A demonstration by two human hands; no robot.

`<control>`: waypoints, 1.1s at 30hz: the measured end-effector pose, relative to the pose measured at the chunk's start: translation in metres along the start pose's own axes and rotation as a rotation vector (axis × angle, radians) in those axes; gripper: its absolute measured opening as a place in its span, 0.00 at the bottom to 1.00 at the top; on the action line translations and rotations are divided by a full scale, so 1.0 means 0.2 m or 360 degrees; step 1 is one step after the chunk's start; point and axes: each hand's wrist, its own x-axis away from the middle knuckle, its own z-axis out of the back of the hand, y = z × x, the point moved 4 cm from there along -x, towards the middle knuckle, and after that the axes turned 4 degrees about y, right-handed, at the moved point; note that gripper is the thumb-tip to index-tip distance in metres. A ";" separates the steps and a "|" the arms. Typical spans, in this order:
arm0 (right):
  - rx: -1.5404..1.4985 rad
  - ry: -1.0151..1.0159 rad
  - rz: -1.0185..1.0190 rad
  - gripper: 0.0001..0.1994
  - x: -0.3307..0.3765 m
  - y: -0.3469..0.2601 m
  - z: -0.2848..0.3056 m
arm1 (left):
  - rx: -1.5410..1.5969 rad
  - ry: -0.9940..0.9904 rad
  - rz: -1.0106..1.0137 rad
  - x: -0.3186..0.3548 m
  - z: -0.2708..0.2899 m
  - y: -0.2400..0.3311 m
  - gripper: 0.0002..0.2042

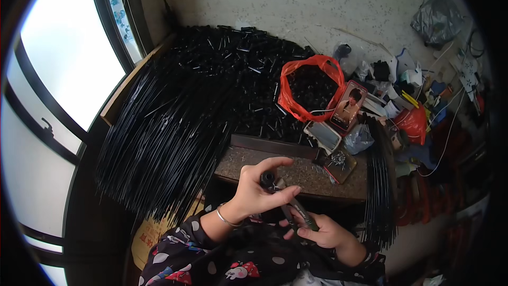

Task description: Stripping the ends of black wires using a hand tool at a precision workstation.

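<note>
My left hand point(258, 189) pinches a small black cylindrical part point(269, 179) between thumb and fingers, just above the near edge of a speckled stone slab point(296, 172). My right hand point(321, 230) grips the green-handled pliers point(300, 213), whose jaws reach up toward the black part. A bracelet sits on my left wrist. Both hands are close together over my lap.
A big heap of short black tubes point(238, 69) and long thin black rods point(159, 137) fills the table to the left. A red plastic bag point(309, 87) holds more black pieces. A phone point(346, 105) leans beside it. Small trays, bags and cluttered tools lie to the right.
</note>
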 end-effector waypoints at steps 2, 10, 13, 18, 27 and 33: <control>-0.0469 -0.0159 -0.0256 0.29 0.02 0.03 -0.04 | -0.0012 0.0009 0.0090 0.02 0.02 0.00 0.21; -0.0376 0.0374 -0.0222 0.10 0.01 0.19 -0.08 | -0.0033 0.0017 0.0197 0.01 -0.12 -0.10 0.19; -0.0469 0.0514 -0.0186 0.04 -0.02 0.25 -0.12 | -0.0159 0.0140 0.0191 0.03 -0.15 -0.13 0.19; 0.0149 0.1007 -0.0298 0.06 -0.06 0.26 0.15 | 0.0011 0.0175 0.0354 0.07 -0.16 -0.21 0.25; 0.1637 0.1894 0.0034 0.14 -0.10 0.42 1.02 | -0.0058 -0.0007 0.0356 0.05 -0.22 -0.25 0.23; 0.1824 0.1784 -0.0055 0.14 -0.19 0.46 1.05 | -0.0020 0.0046 0.0326 0.03 -0.17 -0.27 0.20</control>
